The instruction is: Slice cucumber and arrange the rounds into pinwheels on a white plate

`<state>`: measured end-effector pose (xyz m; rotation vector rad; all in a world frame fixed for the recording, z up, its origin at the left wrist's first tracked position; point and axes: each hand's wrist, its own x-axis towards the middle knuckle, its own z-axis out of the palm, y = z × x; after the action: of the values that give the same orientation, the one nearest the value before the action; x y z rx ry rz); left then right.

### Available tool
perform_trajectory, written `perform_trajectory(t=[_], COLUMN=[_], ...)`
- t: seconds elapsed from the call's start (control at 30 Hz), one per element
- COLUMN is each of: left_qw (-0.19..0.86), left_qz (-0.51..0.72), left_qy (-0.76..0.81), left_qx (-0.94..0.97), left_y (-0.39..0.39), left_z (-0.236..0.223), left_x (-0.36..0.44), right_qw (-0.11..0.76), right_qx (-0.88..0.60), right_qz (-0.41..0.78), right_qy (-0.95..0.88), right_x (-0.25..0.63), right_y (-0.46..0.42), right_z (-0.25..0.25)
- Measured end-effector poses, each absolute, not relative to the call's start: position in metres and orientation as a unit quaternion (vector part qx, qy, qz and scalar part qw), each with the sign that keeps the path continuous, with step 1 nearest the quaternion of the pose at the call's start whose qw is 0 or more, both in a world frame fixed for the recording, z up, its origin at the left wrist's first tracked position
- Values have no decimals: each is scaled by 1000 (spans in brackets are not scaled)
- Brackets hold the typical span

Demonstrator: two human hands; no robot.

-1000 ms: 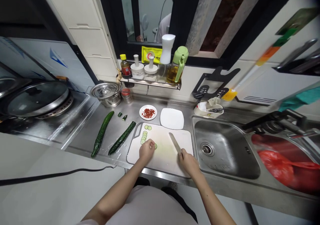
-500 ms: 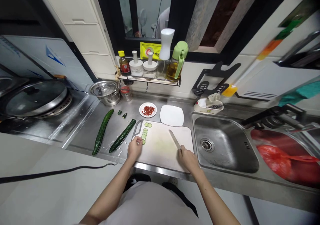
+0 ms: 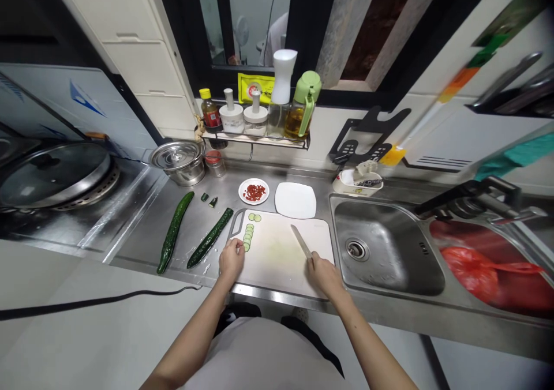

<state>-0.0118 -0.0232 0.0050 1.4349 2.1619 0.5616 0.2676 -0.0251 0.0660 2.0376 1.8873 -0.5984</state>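
A white cutting board (image 3: 281, 251) lies on the steel counter in front of me. A row of cucumber slices (image 3: 249, 235) sits along its left side. My left hand (image 3: 231, 258) rests at the board's front left edge, fingers curled beside the nearest slices; what they hold, if anything, is hidden. My right hand (image 3: 322, 273) is closed on the handle of a knife (image 3: 302, 242), whose blade lies low over the board and points away from me. Two whole cucumbers (image 3: 210, 237) (image 3: 175, 230) lie on the counter left of the board.
A small dish of red bits (image 3: 253, 191) and an empty white plate (image 3: 296, 199) stand behind the board. Two cucumber ends (image 3: 208, 199) lie nearby. A sink (image 3: 385, 251) is at the right, a lidded pot (image 3: 177, 160) and wok lid (image 3: 52, 173) at the left. A condiment shelf (image 3: 255, 139) hangs on the wall.
My left hand has moved from the board's middle to its front left edge. The slice that lay beside it is now with the row. The knife hand barely moved.
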Motion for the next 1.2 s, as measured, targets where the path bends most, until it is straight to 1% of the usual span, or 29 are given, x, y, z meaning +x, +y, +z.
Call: perform_trajectory(t=[0.2, 0.37, 0.47, 0.57, 0.8, 1.2], left_qw=[234, 222, 202, 189, 160, 166], left_qz=[223, 246, 222, 171, 84, 105], left_qy=[787, 767, 751, 745, 745, 726], left_qx=[525, 549, 588, 616, 642, 659], left_y=[-18, 16, 45, 67, 85, 88], left_z=[5, 12, 17, 19, 17, 21], left_x=[-14, -7, 1, 9, 14, 18], right_qw=[151, 147, 148, 149, 143, 147], right_qx=[709, 708, 711, 712, 712, 713], right_qz=[-206, -216, -218, -223, -221, -229], right_qy=[658, 656, 652, 649, 652, 646], right_x=[268, 268, 269, 269, 270, 269], right_y=[-25, -25, -24, -24, -24, -24], right_z=[64, 65, 65, 64, 62, 67])
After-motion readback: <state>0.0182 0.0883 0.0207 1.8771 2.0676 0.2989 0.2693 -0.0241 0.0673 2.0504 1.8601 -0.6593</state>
